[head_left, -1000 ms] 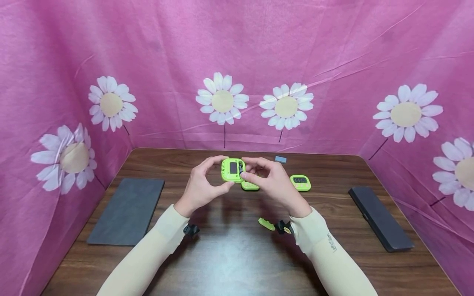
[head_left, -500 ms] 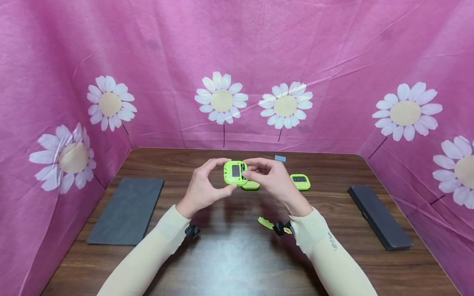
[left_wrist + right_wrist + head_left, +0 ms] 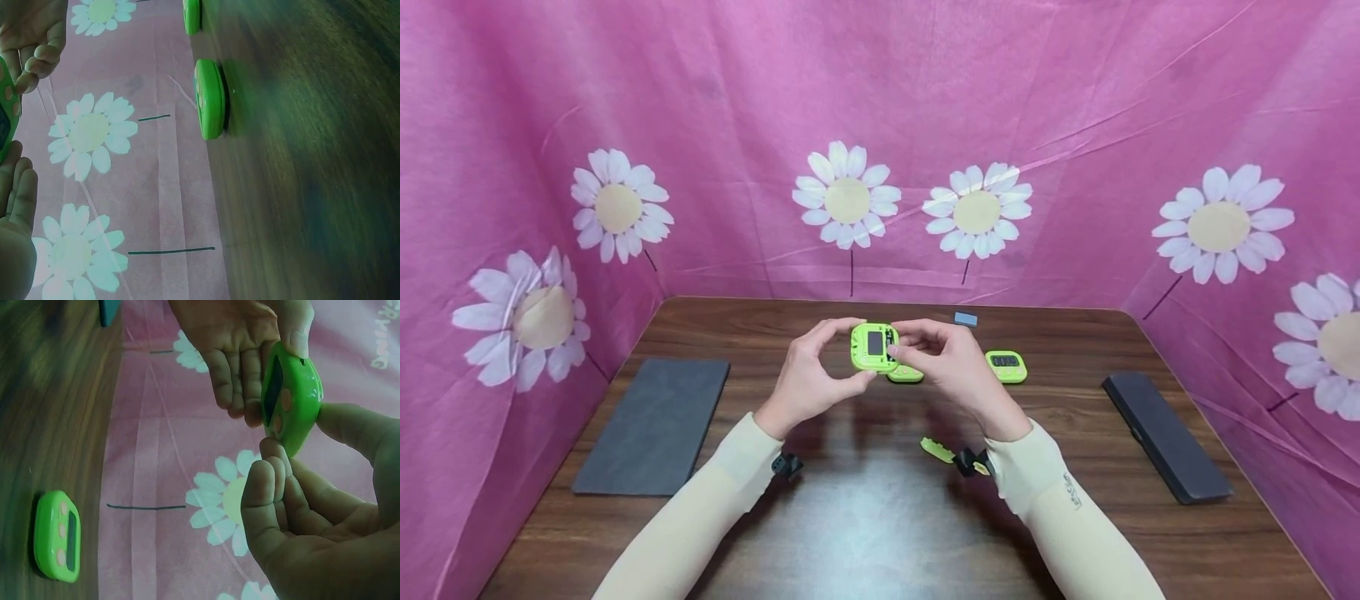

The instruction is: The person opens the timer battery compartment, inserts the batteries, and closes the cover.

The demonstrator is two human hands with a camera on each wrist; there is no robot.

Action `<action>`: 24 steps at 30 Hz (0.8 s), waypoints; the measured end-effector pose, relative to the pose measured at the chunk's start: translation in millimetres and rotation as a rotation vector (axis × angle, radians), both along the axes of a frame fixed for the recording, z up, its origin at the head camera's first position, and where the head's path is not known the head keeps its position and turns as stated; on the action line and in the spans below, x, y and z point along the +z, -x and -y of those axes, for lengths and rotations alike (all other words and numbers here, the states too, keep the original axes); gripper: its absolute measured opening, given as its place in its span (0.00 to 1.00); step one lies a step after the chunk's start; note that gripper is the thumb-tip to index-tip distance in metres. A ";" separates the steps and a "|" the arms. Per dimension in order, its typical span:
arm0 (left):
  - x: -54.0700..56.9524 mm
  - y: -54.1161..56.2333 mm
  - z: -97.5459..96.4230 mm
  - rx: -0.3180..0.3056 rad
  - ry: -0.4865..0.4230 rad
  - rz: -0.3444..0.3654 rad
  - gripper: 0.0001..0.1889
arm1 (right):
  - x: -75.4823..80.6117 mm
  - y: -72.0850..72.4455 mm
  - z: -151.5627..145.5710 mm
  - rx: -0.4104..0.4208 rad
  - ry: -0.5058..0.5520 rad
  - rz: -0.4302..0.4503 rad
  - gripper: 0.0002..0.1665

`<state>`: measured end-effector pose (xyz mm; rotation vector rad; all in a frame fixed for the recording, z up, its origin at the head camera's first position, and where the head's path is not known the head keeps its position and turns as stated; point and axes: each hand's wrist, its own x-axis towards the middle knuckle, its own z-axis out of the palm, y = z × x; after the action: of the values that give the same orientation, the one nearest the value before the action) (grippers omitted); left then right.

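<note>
Both hands hold a lime-green digital timer [image 3: 862,360] above the table, its back towards me in the head view. My left hand [image 3: 805,379] grips its left part between thumb below and fingers above. My right hand [image 3: 957,371] pinches the right side, with the thumb tip over the open, dark battery slot [image 3: 891,336]. In the right wrist view, the timer [image 3: 303,394] shows its pink buttons and screen edge, with right fingertips against its front. On the table lies a small green battery cover [image 3: 937,451], left of the right wrist's black strap.
Behind the hands lies a second green timer [image 3: 905,375], partly hidden, and a third timer [image 3: 1006,367] stands to its right. A small blue block [image 3: 966,319] lies at the back. A dark grey mat [image 3: 655,425] is left, a long black case [image 3: 1167,437] right.
The held timer has shifted very slightly, and my right thumb now covers more of its battery slot. Both hands keep their hold; the things on the table have not moved.
</note>
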<state>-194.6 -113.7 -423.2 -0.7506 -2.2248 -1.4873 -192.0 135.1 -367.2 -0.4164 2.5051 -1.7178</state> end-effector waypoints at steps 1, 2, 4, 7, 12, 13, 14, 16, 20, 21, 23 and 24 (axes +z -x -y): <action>0.2 0.4 0.2 0.001 -0.003 0.000 0.36 | 0.6 -1.1 -0.6 -0.007 -0.014 -0.009 0.22; 0.0 1.0 0.6 0.002 -0.007 0.000 0.36 | 0.8 -2.0 -1.7 -0.016 -0.035 -0.021 0.21; 0.4 1.8 1.5 0.006 -0.019 0.002 0.36 | 0.1 -4.3 -5.4 -0.032 -0.080 -0.051 0.21; 0.9 3.0 4.0 0.014 -0.039 0.011 0.36 | -4.4 -7.8 -13.0 -0.018 -0.162 -0.106 0.21; 2.7 3.1 7.3 0.012 -0.064 0.028 0.36 | -18.7 -14.2 -30.0 0.148 -0.381 -0.249 0.22; 3.0 3.0 7.7 0.012 -0.067 0.028 0.36 | -22.2 -15.1 -33.3 0.189 -0.424 -0.276 0.21; 3.5 2.8 7.9 0.013 -0.068 0.027 0.36 | -25.5 -16.0 -36.8 0.231 -0.464 -0.298 0.21; 4.2 2.8 7.9 0.013 -0.070 0.024 0.36 | -31.9 -17.3 -42.8 0.312 -0.533 -0.321 0.22; 4.4 3.1 7.4 0.010 -0.078 0.030 0.36 | -44.3 -19.5 -53.7 0.454 -0.632 -0.332 0.24; 4.3 3.1 7.4 0.009 -0.082 0.033 0.36 | -47.0 -19.9 -55.8 0.490 -0.653 -0.334 0.25; 3.9 3.3 7.2 0.007 -0.085 0.036 0.36 | -53.0 -20.5 -60.5 0.556 -0.686 -0.351 0.26; 3.7 3.1 7.2 0.006 -0.086 0.037 0.36 | -55.5 -20.8 -62.4 0.584 -0.700 -0.362 0.27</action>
<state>-197.7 -120.9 -419.5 -0.6939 -2.1717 -1.5950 -171.2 197.5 -422.6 -1.2858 2.6014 -0.5494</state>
